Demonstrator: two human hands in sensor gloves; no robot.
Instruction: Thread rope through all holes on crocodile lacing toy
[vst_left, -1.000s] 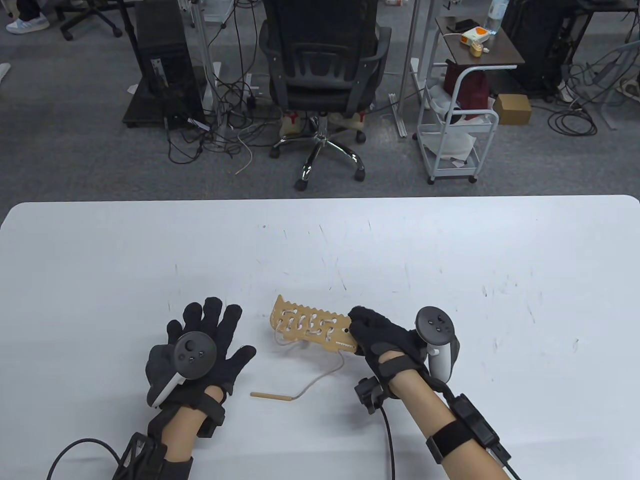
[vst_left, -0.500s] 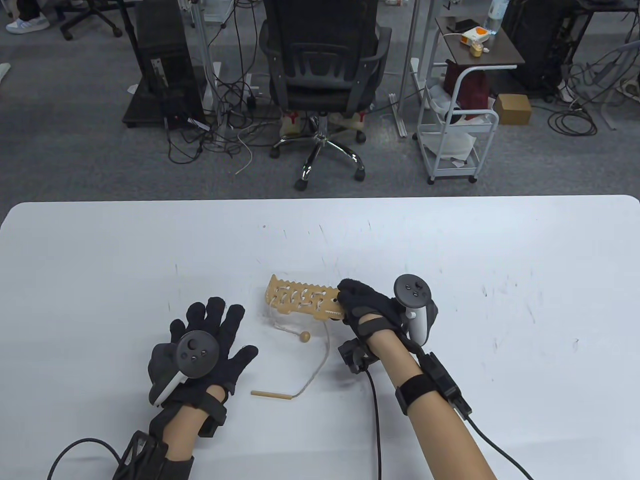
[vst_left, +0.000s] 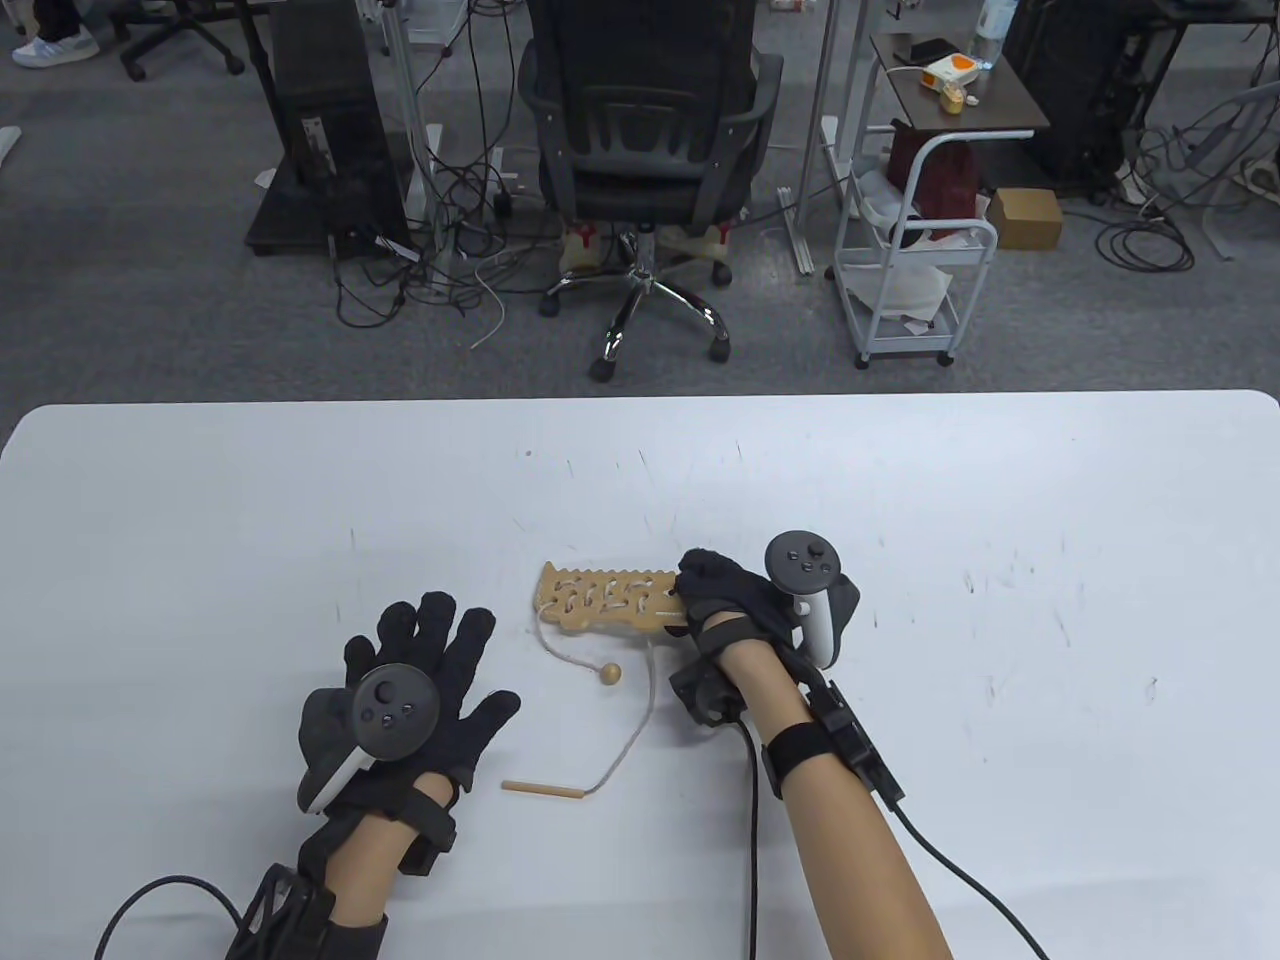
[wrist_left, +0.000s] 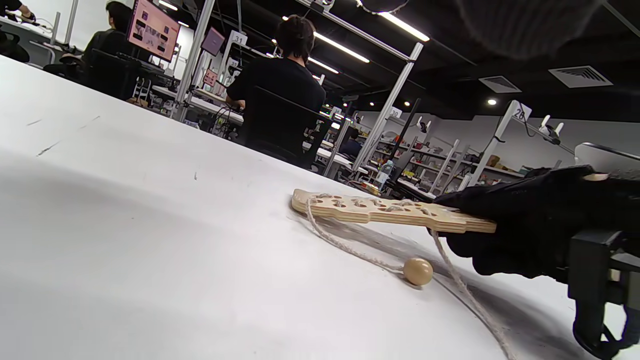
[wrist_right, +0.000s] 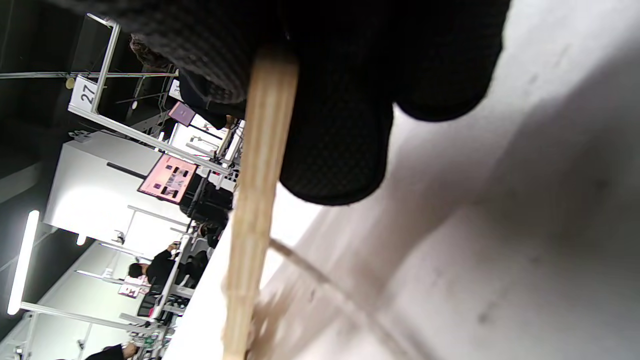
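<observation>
The right hand (vst_left: 735, 600) pinches the right end of the wooden crocodile board (vst_left: 605, 601), held almost flat just above the white table (vst_left: 900, 500), its rope (vst_left: 630, 730) laced through the holes and trailing near to a wooden needle (vst_left: 543, 789) and a bead (vst_left: 609, 676). The left hand (vst_left: 400, 690) lies flat, fingers spread, holding nothing. Rack posts behind carry tags reading 27 and 31; the board's own marking is too small to read

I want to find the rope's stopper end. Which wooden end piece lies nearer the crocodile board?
The round wooden bead, just below the tan wooden crocodile board; the long wooden needle stick lies farther toward the person.
</observation>
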